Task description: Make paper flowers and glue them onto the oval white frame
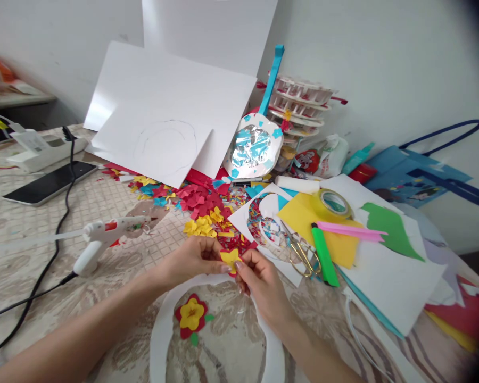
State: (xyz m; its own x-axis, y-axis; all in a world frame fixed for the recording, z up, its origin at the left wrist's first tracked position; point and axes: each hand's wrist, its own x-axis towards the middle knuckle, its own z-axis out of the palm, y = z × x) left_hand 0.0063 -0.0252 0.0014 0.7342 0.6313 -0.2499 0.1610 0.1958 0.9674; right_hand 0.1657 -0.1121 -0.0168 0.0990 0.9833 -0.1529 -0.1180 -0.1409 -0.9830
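Between my two hands is a small yellow and red paper flower [231,259], pinched from both sides. My left hand [197,260] grips its left edge with thumb and fingertips. On the other side, the thumb and fingers of my right hand [259,276] close on its right edge. Below them a white paper ring [159,330] lies on the patterned tablecloth, its lower part cut off by the frame. Inside the ring sits a finished-looking red and yellow paper flower [191,316] with two green leaves.
A white glue gun [104,236] with a black cord lies left, near a phone [50,183] and power strip [43,151]. Behind are heaped paper cutouts [199,202] and a round decorated fan [253,146]. Gold-handled scissors [303,258], a green marker [324,255] and tape [332,204] lie right.
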